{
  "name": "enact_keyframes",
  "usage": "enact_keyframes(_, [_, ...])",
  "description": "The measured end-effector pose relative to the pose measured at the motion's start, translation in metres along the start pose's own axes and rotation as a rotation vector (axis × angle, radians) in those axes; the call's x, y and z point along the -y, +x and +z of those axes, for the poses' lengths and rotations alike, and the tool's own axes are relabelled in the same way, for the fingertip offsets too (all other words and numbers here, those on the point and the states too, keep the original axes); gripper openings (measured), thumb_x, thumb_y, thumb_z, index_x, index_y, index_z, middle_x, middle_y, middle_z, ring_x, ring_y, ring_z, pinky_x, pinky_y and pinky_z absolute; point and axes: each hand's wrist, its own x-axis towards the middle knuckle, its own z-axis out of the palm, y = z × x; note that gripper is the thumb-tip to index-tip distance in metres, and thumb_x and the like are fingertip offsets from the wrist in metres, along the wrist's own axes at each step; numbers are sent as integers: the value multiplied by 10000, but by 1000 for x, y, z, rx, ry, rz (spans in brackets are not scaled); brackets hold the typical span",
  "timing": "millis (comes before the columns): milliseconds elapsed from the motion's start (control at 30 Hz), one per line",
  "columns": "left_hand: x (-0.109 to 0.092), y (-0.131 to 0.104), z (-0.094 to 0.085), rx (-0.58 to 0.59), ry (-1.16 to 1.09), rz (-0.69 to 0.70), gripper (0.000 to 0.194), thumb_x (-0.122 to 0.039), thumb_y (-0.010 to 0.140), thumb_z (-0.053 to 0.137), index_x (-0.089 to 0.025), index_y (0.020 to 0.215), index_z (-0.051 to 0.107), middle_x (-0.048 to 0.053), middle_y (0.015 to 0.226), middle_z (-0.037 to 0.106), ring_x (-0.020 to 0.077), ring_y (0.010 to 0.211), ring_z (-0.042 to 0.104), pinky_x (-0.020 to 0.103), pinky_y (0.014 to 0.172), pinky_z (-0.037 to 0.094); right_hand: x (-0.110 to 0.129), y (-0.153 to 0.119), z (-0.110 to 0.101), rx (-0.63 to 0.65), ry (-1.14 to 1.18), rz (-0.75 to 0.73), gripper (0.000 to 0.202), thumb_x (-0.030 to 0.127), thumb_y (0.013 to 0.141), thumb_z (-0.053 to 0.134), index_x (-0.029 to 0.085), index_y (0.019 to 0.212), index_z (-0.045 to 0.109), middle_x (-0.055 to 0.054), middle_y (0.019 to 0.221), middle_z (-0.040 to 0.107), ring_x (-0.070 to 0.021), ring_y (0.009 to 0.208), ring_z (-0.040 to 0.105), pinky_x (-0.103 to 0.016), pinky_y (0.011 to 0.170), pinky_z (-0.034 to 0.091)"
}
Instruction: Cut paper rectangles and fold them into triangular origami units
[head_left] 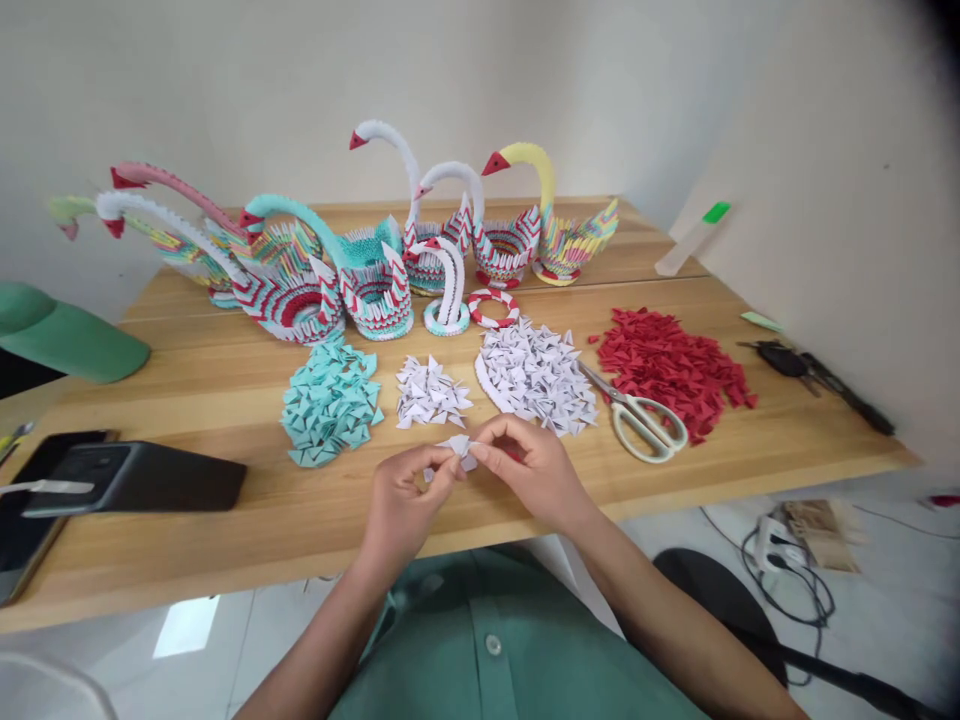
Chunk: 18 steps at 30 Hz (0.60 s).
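My left hand (411,490) and my right hand (531,466) meet above the table's front part, fingers pinched around small white folded paper pieces (459,447). How many pieces are between the fingertips I cannot tell. Something red shows under my right fingers, mostly hidden. Just beyond my hands lies a small pile of white paper triangles (430,392). A larger white pile (538,372) is to its right, with a curved white paper strip (489,384) along its left edge. Turquoise triangles (330,402) are heaped on the left, red ones (667,362) on the right.
Scissors (646,424) with pale handles lie between the white and red piles. Several paper swans (379,290) stand along the back, near a red-and-white ring (493,308). A black device (161,478), a phone (45,500) and a green bottle (71,335) occupy the left; keys (786,362) lie right.
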Motion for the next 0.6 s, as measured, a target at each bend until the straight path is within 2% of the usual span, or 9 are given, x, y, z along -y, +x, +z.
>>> enact_keyframes(100, [-3,-2,1,-30,93,95,177,-201,823,591,-175,664,663,18,670,680,163,665,611,248,662,436,0,0,1,9,89,59,143,297,854,621,184,766,613,-15,754,667,-151,695,604,-259,644,466])
enact_keyframes(200, [-3,-3,2,-30,87,104,180,-201,831,582,-178,672,661,21,682,686,168,671,618,253,670,439,1,1,2,-2,100,75,147,295,838,621,180,747,606,-9,728,656,-138,661,580,-250,616,453])
enact_keyframes(367, [1,-3,5,-25,31,31,187,-234,821,593,-171,658,658,22,661,669,166,654,589,251,640,432,2,2,5,-52,73,66,110,250,817,614,189,730,589,13,679,624,-122,619,547,-230,576,437])
enact_keyframes(467, [4,-4,7,-9,-42,-38,179,-263,818,606,-166,685,674,21,659,662,155,641,564,245,628,432,1,0,9,-118,30,17,23,219,813,606,196,815,605,4,733,632,-135,669,573,-244,615,460])
enact_keyframes(600, [5,-3,9,5,-164,-111,161,-288,802,648,-158,715,681,19,672,658,142,640,555,239,628,440,-1,-4,14,-163,-27,-43,119,210,832,591,215,946,623,-13,817,662,-153,741,608,-276,691,493])
